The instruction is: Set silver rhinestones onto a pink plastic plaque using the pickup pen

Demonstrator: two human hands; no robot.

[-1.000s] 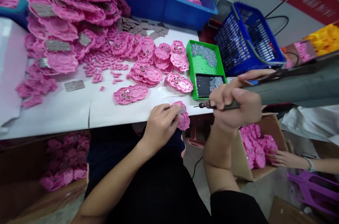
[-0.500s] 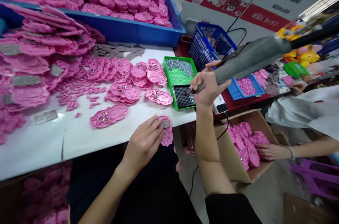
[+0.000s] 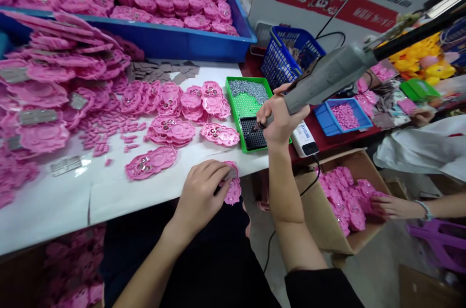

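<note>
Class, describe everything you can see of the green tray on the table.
The green tray is a shallow rectangular plastic box with a raised rim, lying flat near the white table's right edge. Its far end holds a heap of small grey screws; its near end holds a black perforated grid. The screwdriver in the right hand points its tip at that grid.

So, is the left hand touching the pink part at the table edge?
Touching. The head view shows the left hand lying on the pink part, with its fingers pressing on it at the white table edge.
</note>
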